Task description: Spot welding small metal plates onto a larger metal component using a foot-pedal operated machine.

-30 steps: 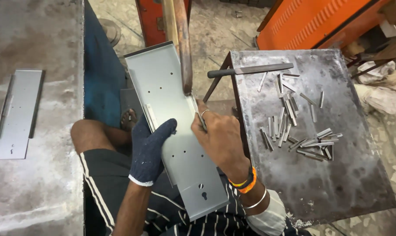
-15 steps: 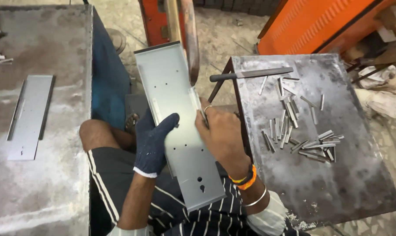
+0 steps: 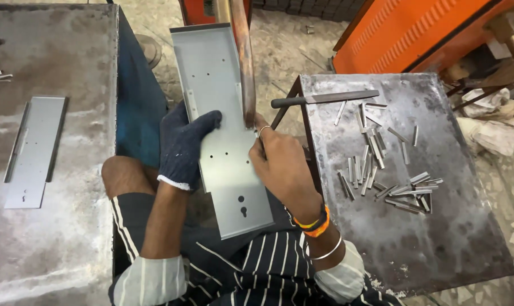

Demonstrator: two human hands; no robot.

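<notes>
My left hand (image 3: 184, 144), in a dark blue knitted glove, lies flat with fingers spread on the long grey sheet-metal panel with punched holes (image 3: 223, 147), pressing its left edge; the grip is open, not closed round anything. The panel rests across my lap and runs away from me, between both hands. My bare right hand (image 3: 282, 167) is pinched shut on a small thin metal piece (image 3: 262, 133) at the panel's right edge, just under the tip of a worn copper-coloured bar (image 3: 242, 62) that comes down from above my grip. To the right of that grip stands a dark steel bench (image 3: 438, 238) carrying a scatter of short grey metal strips (image 3: 381, 170) and a long flat file with a black handle (image 3: 325, 99). Far left of my gloved hand, a second grey panel (image 3: 33, 150) lies on a scuffed grey bench (image 3: 70, 238).
</notes>
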